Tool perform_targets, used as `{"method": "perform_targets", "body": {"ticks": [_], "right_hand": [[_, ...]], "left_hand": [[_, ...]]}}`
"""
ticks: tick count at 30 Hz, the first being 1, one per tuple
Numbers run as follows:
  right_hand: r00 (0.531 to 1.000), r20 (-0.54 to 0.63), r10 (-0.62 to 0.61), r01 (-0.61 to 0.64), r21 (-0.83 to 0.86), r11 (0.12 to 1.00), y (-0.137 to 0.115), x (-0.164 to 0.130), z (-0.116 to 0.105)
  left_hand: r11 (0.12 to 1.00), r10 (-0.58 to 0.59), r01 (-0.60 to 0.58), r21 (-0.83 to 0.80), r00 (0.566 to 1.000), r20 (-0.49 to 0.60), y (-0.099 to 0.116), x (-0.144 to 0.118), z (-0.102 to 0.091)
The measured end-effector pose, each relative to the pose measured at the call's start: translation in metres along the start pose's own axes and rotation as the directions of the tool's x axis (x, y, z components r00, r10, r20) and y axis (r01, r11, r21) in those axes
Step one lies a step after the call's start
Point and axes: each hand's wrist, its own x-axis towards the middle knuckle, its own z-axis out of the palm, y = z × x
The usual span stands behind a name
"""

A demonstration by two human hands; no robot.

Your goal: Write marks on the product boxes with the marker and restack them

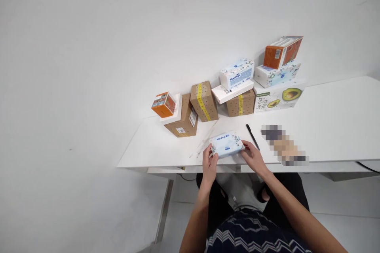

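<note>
Nearest the camera, both hands grip one item at the front edge of the white table. The left hand is partly closed, its fingers curled onto the left end of the tissue pack. The right hand is likewise partly closed, with thumb and fingers pressed against the right end of the pack. The pack is held between the two hands, low over the table edge; whether its underside touches the table cannot be determined.

The tissue pack is a soft, flat, rectangular package, pale blue and white, with blue lettering on top and a small leaf pattern along its edges. It lies roughly level, long side running left to right.

Just behind the right hand, a black pen lies on the table at an angle. To the right of it is a blurred patch that cannot be identified.

Farther back, a row of boxes stands along the wall. From left: a small orange box leaning on a white box, a large cardboard box, and a tilted cardboard box with yellow tape. Next, a second taped cardboard box carries a flat white box with a blue-and-white tissue box on top. At the far right, an avocado-printed box supports another tissue pack, topped by an orange carton.
</note>
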Motion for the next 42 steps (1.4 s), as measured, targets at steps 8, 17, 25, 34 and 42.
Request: {"method": "perform_targets", "body": {"ticks": [8, 17, 25, 34, 42], "right_hand": [[0.997, -0.005, 0.077, -0.077, 0.028, 0.997, 0.008, -0.002, -0.002], [0.997, -0.030, -0.078, 0.079, 0.021, 0.997, -0.012, -0.004, -0.005], [0.922, -0.054, -0.383, 0.365, -0.201, 0.909, -0.051, -0.011, -0.007], [0.895, -0.023, -0.446, 0.415, -0.327, 0.849, -0.053, -0.015, 0.005], [0.886, -0.033, -0.463, 0.429, -0.324, 0.844, -0.059, -0.030, 0.019]], "left_hand": [[0.930, -0.231, 0.207, -0.305, 0.972, -0.044, -0.032, 0.015, 0.002], [0.931, -0.215, 0.196, -0.307, 0.976, -0.028, -0.023, 0.014, 0.008], [0.959, -0.263, 0.275, -0.071, 0.954, 0.143, -0.025, 0.006, 0.017], [0.957, -0.278, 0.272, 0.103, 0.960, 0.044, -0.025, 0.010, 0.007], [0.945, -0.289, 0.303, -0.125, 0.950, 0.122, -0.017, 0.012, 0.008]]}}
